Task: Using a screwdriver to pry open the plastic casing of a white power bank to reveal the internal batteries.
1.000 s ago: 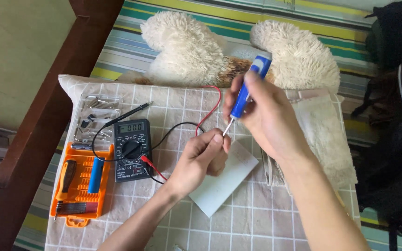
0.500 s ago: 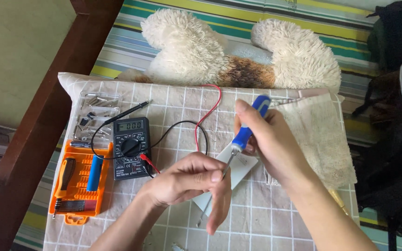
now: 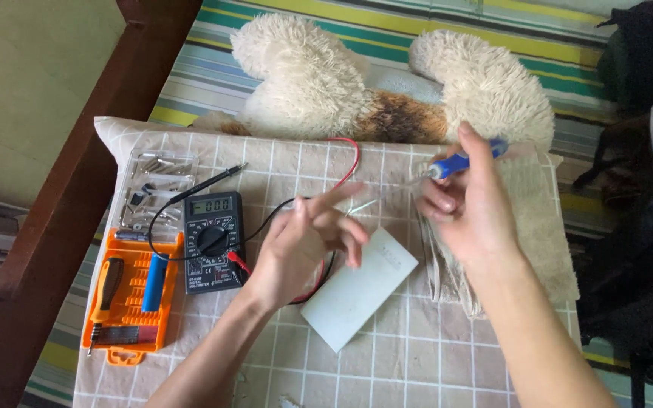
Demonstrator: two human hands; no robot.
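Observation:
My right hand (image 3: 466, 208) holds a screwdriver with a blue handle (image 3: 455, 161); its thin shaft points left, level above the cloth. My left hand (image 3: 307, 238) hovers with fingers spread above the white rectangular box (image 3: 360, 291), its fingertips close to the screwdriver's tip. It holds nothing that I can see. The white box lies tilted on the checked cloth (image 3: 417, 355). A black multimeter (image 3: 211, 242) with red and black leads (image 3: 353, 162) lies to the left of my left hand.
An orange bit case (image 3: 126, 302) with a screwdriver handle and a blue cylinder lies at the left. Its clear lid (image 3: 156, 189) holds small bits. A fluffy cream plush (image 3: 387, 83) lies at the far edge. A dark wooden beam (image 3: 62, 196) runs down the left; a black bag (image 3: 644, 227) is right.
My right hand has tipped the screwdriver from pointing down at the box to lying level, and lifted it away. My left hand has come off the box and opened its fingers.

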